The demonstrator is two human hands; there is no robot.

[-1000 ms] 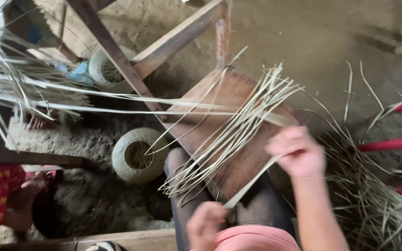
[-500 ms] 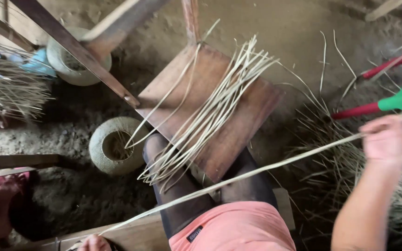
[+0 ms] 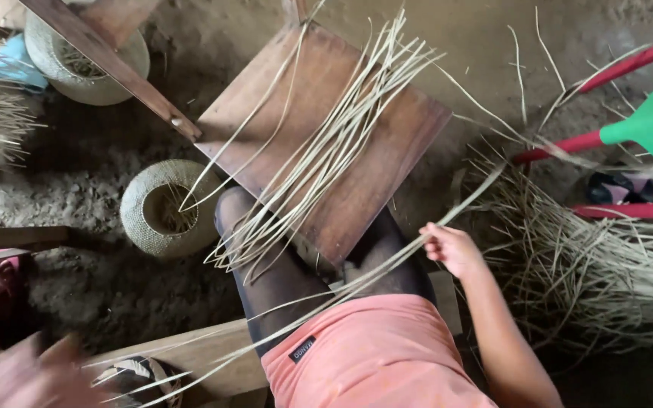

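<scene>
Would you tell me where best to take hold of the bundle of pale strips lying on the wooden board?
Probably grip the bundle of pale strips at its tight middle over the wooden board, coming from above; the near ends fan out loosely over the knees.

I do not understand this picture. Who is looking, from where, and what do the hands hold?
There is no machine here. A camera on a person's head looks down at their own lap and hands. A wooden board rests on the knees, with a bundle of pale strips lying across it. The right hand grips one long strip, which runs across the lap toward the blurred left hand. A small woven basket stands on the dirt floor, and loose strips are piled on the right.
</scene>
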